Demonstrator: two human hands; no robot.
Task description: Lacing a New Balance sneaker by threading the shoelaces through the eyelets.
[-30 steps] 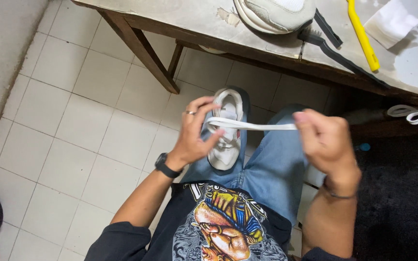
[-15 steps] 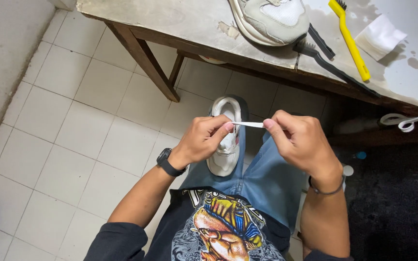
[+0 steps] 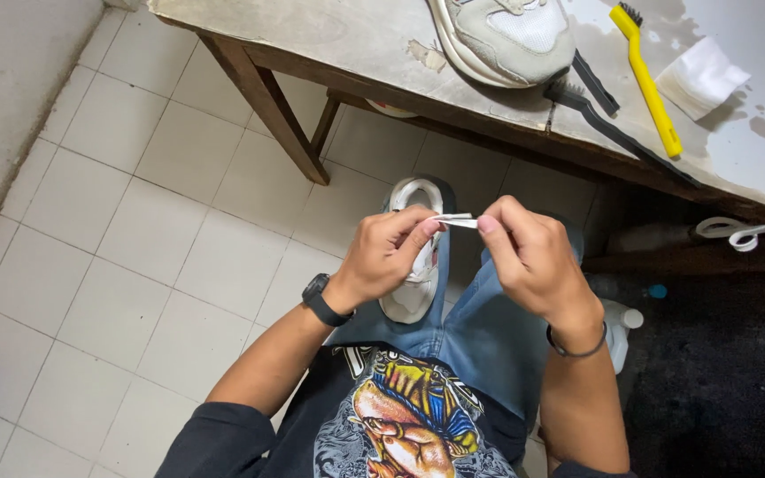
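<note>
Over the lap, right in the middle of the view, a short stretch of white lace [image 3: 455, 219] is pinched between both hands, its long axis running pretty much level, left to right. The left hand [image 3: 389, 257] has thumb and forefinger closed on one end, the right hand [image 3: 529, 261] has its fingers closed on the other, so the hands are near each other with only a little lace showing between them; neither is really nearer, both are on it. Just below and behind the left hand sits a white shoe [image 3: 414, 257] on the knee, toe pointing away toward the table [image 3: 338, 40]; the lace sits just above its opening, and I can't tell if it's threaded in. Further out, on the table there's a second shoe [image 3: 502, 40] lying near the edge, a black brush [image 3: 617, 133] beside it, a yellow brush [image 3: 648, 80] lying at a slant, and a folded white cloth [image 3: 701, 78] past that. A small white bottle [image 3: 617, 327] stands on the floor by the right wrist. No readable labels or signs.
</note>
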